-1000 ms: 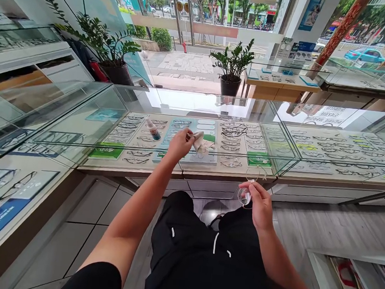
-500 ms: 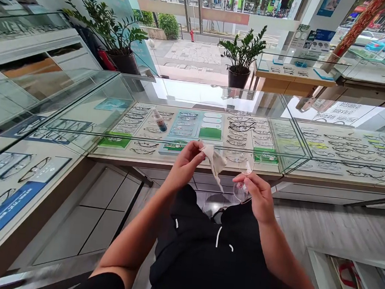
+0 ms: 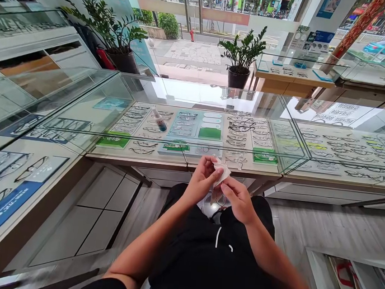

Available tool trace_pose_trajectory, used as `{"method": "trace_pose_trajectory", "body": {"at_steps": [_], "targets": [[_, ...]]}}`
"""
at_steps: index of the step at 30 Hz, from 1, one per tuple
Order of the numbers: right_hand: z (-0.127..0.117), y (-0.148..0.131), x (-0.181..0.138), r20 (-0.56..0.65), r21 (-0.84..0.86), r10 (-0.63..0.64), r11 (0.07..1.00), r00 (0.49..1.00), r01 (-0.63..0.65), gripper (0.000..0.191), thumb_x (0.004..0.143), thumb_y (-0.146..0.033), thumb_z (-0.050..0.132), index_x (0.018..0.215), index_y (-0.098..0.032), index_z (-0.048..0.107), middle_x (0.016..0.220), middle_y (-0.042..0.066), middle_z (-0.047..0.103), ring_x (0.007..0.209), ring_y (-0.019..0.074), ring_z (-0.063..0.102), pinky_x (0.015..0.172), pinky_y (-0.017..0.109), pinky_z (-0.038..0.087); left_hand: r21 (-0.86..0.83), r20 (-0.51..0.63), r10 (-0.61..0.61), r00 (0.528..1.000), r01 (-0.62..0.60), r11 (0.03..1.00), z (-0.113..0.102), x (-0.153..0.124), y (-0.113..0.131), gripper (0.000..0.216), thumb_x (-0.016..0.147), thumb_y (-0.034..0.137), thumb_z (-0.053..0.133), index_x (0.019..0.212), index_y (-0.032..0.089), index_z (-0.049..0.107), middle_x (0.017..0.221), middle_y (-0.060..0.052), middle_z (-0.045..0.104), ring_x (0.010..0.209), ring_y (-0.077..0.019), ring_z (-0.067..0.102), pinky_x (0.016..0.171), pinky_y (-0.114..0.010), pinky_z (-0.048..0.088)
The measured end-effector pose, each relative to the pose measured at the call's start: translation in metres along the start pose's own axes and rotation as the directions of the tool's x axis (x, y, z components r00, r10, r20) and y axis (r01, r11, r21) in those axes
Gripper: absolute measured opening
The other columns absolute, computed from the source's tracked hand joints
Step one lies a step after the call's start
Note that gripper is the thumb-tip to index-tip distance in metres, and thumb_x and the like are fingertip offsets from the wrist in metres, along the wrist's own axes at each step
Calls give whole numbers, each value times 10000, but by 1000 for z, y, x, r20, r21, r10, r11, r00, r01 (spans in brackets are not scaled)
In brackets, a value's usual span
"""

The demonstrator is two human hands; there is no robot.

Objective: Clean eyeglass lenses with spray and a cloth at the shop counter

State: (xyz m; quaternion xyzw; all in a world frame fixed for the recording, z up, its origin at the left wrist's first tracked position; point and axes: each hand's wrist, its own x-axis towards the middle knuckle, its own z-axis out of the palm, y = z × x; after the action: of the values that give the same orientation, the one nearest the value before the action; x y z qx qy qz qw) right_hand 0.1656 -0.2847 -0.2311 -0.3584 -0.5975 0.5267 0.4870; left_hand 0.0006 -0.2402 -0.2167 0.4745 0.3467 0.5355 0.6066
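Note:
My left hand [image 3: 201,180] is closed on a thin white cloth [image 3: 222,170], bunched between thumb and fingers. Close beside it, my right hand [image 3: 239,198] grips a pair of eyeglasses [image 3: 217,198] with thin frames. The cloth lies against the upper part of the glasses, where the two hands meet. One clear lens hangs below the fingers; the other is hidden by cloth and hands. Both hands are over my lap, just in front of the counter's edge.
A glass display counter [image 3: 190,166] with rows of spectacle frames spans the front. A spray bottle [image 3: 160,120] is seen at its left part. Another case with a blue card [image 3: 7,206] runs along my left. A white shelf unit [image 3: 313,265] stands low at right.
My hands have come together from apart. The left moved right and down with the cloth, the right moved left with the eyeglasses, and the cloth now touches the glasses.

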Motion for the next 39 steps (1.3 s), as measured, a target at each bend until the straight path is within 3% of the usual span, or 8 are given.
{"method": "trace_pose_trajectory", "body": {"at_steps": [6,10,19,29,33,35,37,39], "targets": [[-2,3,0,-19,-47,-3,999,1000,2,425,1090,-556,594,993,-216,829,933,55,726,870,202,635,828,328,509,-95,78,-239,968,246,965,-1,1,-5,661,768,547,983,1198,209,611,906,-15,717,709,-127,603,687,-245,443],[-5,3,0,10,-52,-4,999,1000,4,448,1087,-577,595,979,-228,854,936,67,747,866,211,646,828,341,536,-79,222,-247,943,270,960,-3,0,-6,509,823,588,929,988,157,713,713,23,585,583,-82,453,611,-232,382],[-6,6,-13,67,62,145,987,987,-149,460,1036,-617,684,1043,-209,897,929,72,800,864,205,701,831,343,590,-103,357,-225,907,277,955,-3,-5,0,466,849,570,909,966,149,747,591,38,509,503,-72,374,546,-228,327],[-3,-7,-12,-123,-134,-13,991,992,-3,251,1021,-485,744,1038,-288,898,983,69,852,1057,306,793,1033,475,617,-64,118,-73,990,81,995,-2,-11,4,471,862,629,880,884,169,783,775,-33,647,686,-142,527,685,-273,457],[1,-21,-27,-345,-408,-325,897,881,171,171,1031,-353,688,1084,-286,836,1045,91,824,1005,295,748,945,452,592,-19,-20,-7,1000,7,1000,-14,-5,7,461,898,665,831,955,209,802,814,-42,692,779,-190,606,739,-295,492],[7,-32,-37,-219,-404,-364,878,905,255,159,1037,-327,645,1020,-280,796,917,74,776,838,248,694,791,387,559,-15,-47,-13,999,13,1000,-18,-2,11,480,884,683,835,963,211,800,814,-40,696,758,-185,600,709,-285,483],[20,-35,-44,123,-312,-231,914,965,259,186,1045,-331,622,943,-274,767,796,32,722,696,196,615,689,335,494,-18,-10,-18,1000,18,1000,-17,-1,15,471,878,664,852,943,200,797,811,-39,696,728,-169,583,690,-275,474],[38,-20,-46,489,-257,-16,953,872,162,199,1043,-341,627,918,-261,760,807,4,736,692,166,614,699,304,470,-20,66,-33,997,34,999,-12,-2,21,441,883,620,867,954,190,800,816,-41,698,714,-161,584,681,-272,474]]}}
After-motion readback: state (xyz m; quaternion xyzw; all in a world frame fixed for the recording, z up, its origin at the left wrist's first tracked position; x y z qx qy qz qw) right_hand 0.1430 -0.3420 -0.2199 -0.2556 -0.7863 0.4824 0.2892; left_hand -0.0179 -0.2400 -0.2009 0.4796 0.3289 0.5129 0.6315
